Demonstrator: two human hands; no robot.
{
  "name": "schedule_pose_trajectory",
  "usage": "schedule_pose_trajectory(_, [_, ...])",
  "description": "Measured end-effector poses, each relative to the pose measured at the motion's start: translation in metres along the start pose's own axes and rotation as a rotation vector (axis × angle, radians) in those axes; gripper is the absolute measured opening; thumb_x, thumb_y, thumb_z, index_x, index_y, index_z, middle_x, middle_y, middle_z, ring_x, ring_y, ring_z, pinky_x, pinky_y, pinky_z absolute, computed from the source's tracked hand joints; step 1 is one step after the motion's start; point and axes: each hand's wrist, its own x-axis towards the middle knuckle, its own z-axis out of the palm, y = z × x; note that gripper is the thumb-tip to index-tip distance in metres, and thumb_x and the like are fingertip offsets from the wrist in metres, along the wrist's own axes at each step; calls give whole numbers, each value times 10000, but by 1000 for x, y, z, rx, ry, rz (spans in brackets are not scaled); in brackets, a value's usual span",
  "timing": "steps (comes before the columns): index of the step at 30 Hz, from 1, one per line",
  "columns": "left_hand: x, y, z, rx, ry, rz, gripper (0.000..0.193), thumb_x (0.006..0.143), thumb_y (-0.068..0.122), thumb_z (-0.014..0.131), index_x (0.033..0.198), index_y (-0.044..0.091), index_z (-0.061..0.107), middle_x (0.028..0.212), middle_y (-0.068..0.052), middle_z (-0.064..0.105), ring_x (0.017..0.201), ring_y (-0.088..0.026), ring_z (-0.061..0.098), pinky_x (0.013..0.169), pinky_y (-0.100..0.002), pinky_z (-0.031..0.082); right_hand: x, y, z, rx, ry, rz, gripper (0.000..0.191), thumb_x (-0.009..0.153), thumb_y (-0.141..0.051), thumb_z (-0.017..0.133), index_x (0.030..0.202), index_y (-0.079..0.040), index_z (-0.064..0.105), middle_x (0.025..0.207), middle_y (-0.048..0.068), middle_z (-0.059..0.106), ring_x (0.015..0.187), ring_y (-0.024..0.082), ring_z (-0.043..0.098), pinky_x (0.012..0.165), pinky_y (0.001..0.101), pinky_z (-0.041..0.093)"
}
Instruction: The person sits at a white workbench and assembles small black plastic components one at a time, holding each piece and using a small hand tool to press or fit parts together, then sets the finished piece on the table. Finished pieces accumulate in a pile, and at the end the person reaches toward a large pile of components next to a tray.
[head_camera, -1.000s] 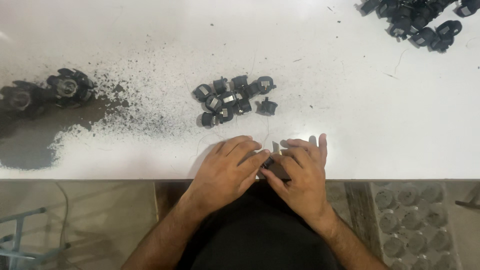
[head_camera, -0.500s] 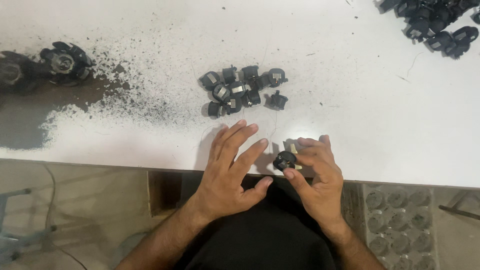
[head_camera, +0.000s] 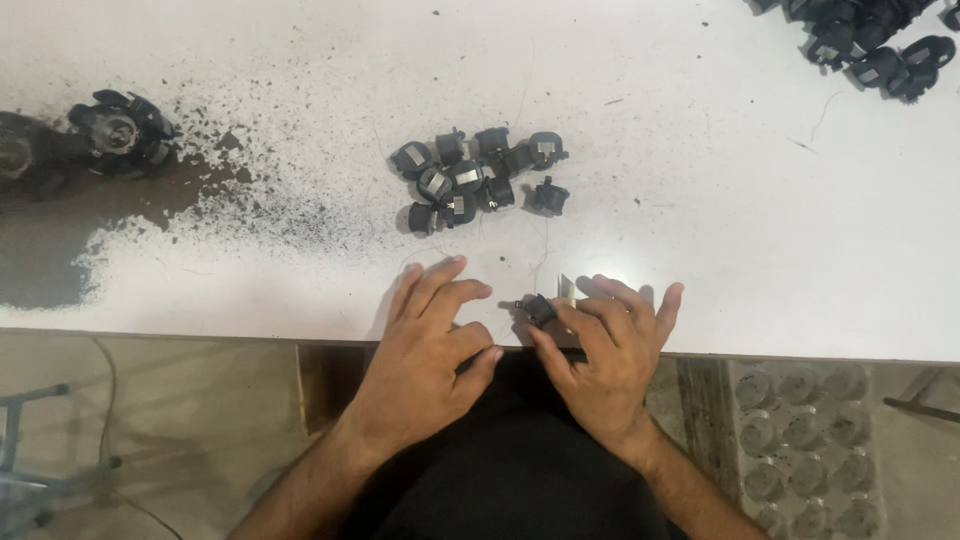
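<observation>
Item 1. Dark round metal assembly with radiating black clips (head_camera: 118, 128), at ten o'clock on the white counter (head_camera: 700, 200). It sits in a spread of dark grey powder and grit (head_camera: 130, 215) that thins out to the right. Placement matches the earlier frame.

Item 2. Left hand (head_camera: 430, 365), at six o'clock by the near counter edge. Fingers spread and slightly bent, palm down, fingertips resting on the counter and holding nothing. Half a second ago this hand lay further up the counter with straighter fingers; it now sits lower, its thumb tip close to the right hand.

Item 3. Cluster of about ten small black plastic caps with silver metal inserts (head_camera: 478, 178), at twelve o'clock from the hands and well apart from them. Unchanged in arrangement.

Item 4. Small black plastic part (head_camera: 538, 309), just right of the left hand at the near counter edge. It is pinched at the fingertips of the right hand. A small pale metal piece (head_camera: 567, 290) stands just beside it at one o'clock.

Item 5. Right hand (head_camera: 605, 360), at five o'clock. Thumb and forefinger closed on the small black plastic part, the remaining fingers fanned out over the counter. It holds the same part as earlier.

Item 6. Heap of larger black plastic fittings (head_camera: 865, 45), at two o'clock, partly cut off by the picture edge.

Item 7. Grey moulded tray with round pockets (head_camera: 800, 440), below the counter at four o'clock.
</observation>
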Motion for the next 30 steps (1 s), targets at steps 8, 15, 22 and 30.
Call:
schedule_pose_trajectory(8, [-7,19,7,146,232,183,275,903,311,798,1053,127,657,1419,-128,511,1446,-335,403,1235,-606,230,-12,6,-6,155,87,49,264,876,-77,813,1122,-100,722,1085,64,629,1267,286,597,1332,604,116])
schedule_pose_trajectory(15, [6,7,41,224,285,120,252,900,227,804,1097,119,690,1393,-102,562,1418,-290,451,1243,-558,260,-21,3,-1,352,87,-50,334,823,4,785,1077,-86,588,1045,74,659,1166,284,656,1292,642,188])
schedule_pose_trajectory(22, [2,-1,53,211,351,122,147,921,174,816,1038,138,735,1376,-51,580,1405,-242,473,1270,-526,230,-14,0,3,290,36,-77,297,793,16,810,1008,-75,625,958,73,682,1147,295,669,1254,643,225])
schedule_pose_trajectory(30, [0,-12,58,253,391,230,125,956,151,824,983,141,702,1364,-26,580,1419,-229,474,1294,-542,240,-16,-1,7,306,34,-60,314,775,33,822,991,-74,622,918,61,678,1135,291,702,1253,658,269])
